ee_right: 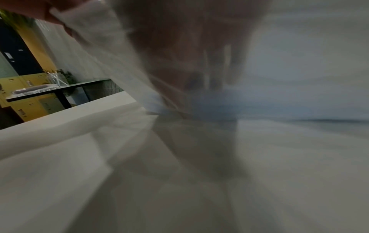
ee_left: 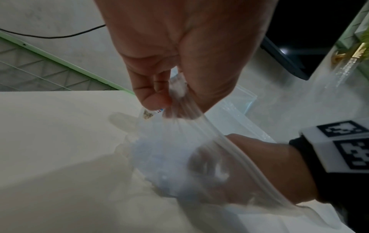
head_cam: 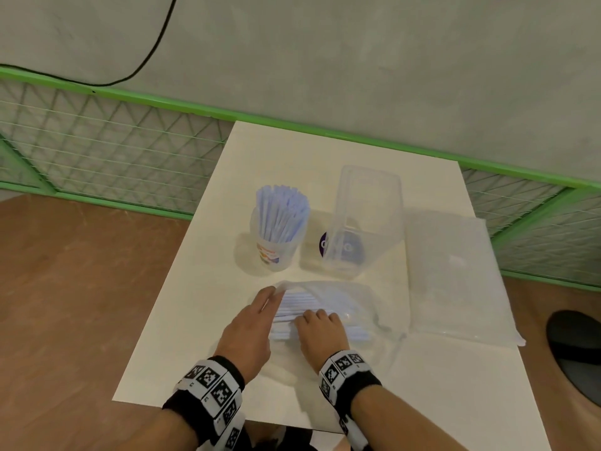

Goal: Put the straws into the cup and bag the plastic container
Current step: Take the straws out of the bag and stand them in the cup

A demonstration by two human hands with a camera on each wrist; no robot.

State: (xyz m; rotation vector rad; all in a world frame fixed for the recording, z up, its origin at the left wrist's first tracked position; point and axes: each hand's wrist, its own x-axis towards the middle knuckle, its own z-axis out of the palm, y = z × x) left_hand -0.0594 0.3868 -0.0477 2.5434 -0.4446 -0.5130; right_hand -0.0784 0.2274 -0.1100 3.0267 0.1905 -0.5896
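Low centre of the head view: a clear bag point(head_cam: 341, 307) of straws point(head_cam: 297, 307) lies on the table point(head_cam: 182, 336). Its open edge is pinched between left hand point(head_cam: 248, 333) thumb and fingers point(ee_left: 151, 93). The right hand point(head_cam: 320, 333) is seen inside the bag, fingers curled over straws. Cup point(head_cam: 276, 252) and container point(head_cam: 364, 222) stand above, mid-frame.
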